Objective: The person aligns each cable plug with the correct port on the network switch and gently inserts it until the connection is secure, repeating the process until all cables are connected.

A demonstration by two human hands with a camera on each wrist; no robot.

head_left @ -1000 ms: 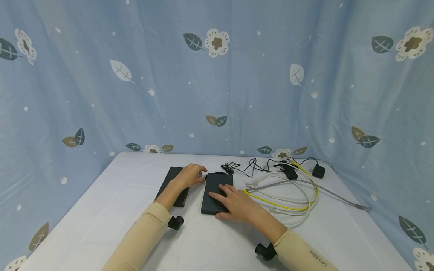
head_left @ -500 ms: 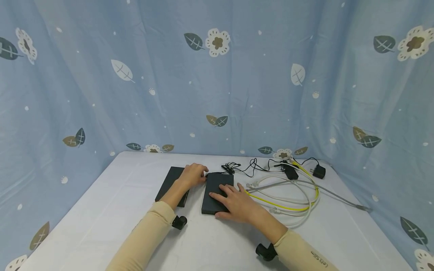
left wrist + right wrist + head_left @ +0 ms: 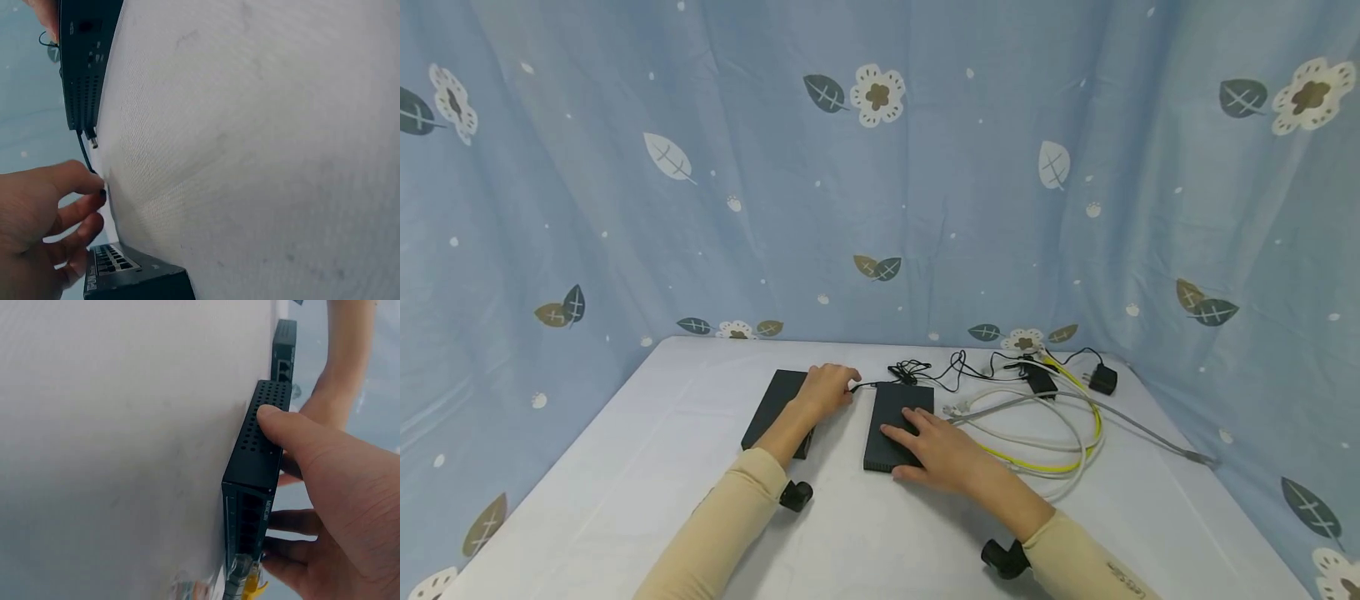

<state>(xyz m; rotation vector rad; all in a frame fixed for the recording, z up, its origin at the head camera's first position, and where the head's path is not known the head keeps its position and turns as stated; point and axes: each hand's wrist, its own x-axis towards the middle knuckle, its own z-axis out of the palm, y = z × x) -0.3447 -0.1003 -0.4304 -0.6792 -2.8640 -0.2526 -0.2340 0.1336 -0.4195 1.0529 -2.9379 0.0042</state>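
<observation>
My right hand (image 3: 943,454) grips a black network switch (image 3: 887,417) on the table, fingers spread over its top. In the right wrist view the thumb (image 3: 275,419) presses its perforated side. A yellow-booted network cable (image 3: 251,584) and a clear connector show at its ports. Left of it, my left hand (image 3: 826,392) pinches the end of a thin black power cord (image 3: 83,150) between thumb and fingers. The cord's dark tip shows at the fingertips; the switch's power jack stands apart from it. Under the left wrist lies a second black switch (image 3: 778,404), partly hidden.
Several coiled network cables, including a white one (image 3: 1078,479) and a grey one (image 3: 1138,425), lie on the right. Black adapters, one a plug (image 3: 1102,379), stand at the back right with tangled black cord (image 3: 910,372). A blue patterned curtain (image 3: 880,183) hangs behind the table.
My right hand and the switch under it have shifted to the right, widening the gap to the left hand. The left hand has barely moved; more of its cord shows.
</observation>
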